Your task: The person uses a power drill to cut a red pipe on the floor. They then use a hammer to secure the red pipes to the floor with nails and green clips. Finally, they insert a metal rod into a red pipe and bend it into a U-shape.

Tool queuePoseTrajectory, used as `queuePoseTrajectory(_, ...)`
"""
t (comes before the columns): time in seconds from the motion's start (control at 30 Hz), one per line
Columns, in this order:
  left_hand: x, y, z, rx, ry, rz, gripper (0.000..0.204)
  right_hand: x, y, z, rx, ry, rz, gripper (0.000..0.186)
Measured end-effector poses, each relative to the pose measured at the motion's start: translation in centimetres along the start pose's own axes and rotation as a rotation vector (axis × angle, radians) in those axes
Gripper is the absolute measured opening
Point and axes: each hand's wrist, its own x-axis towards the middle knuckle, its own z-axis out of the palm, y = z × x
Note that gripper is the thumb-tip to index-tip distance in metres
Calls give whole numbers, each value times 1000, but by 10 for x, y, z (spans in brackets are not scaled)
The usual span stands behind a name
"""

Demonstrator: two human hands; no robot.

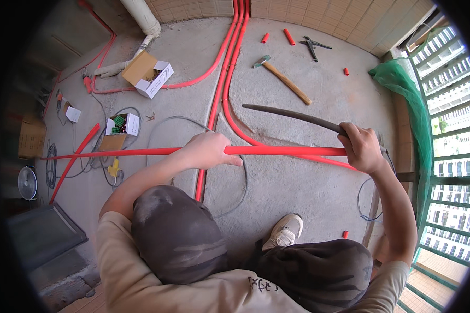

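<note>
My left hand [209,150] is closed round a long, straight red conduit pipe [282,151] that lies across my view above the floor. The pipe's right end reaches my right hand [361,147]. That hand also grips a dark, gently curved rod [292,116] that looks like a pipe-bending spring, its thin tip pointing left above the pipe. The far left end of the red pipe runs out over the tools on the floor. A thin grey cord [245,190] loops beside my left hand, and another dark cord [361,198] hangs below my right hand.
Red pipes [227,78] run along the concrete floor to the tiled wall. A hammer [284,81], pliers-like cutter [314,48] and short red pipe pieces [289,37] lie ahead. Open boxes [147,74] and cords are leftward; green netting [402,78] hangs by the right railing [454,180].
</note>
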Motion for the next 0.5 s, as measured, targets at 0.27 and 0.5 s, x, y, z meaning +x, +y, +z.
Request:
queuePoseTrajectory(0.27, -16, -37, -46, -20, -108, 89, 60, 29, -19, -35, -74, -63, -8, 20)
queuePoseTrajectory(0.5, -43, -56, -99, -29, -29, 104, 55, 104, -56, -79, -108, -124, 92, 18)
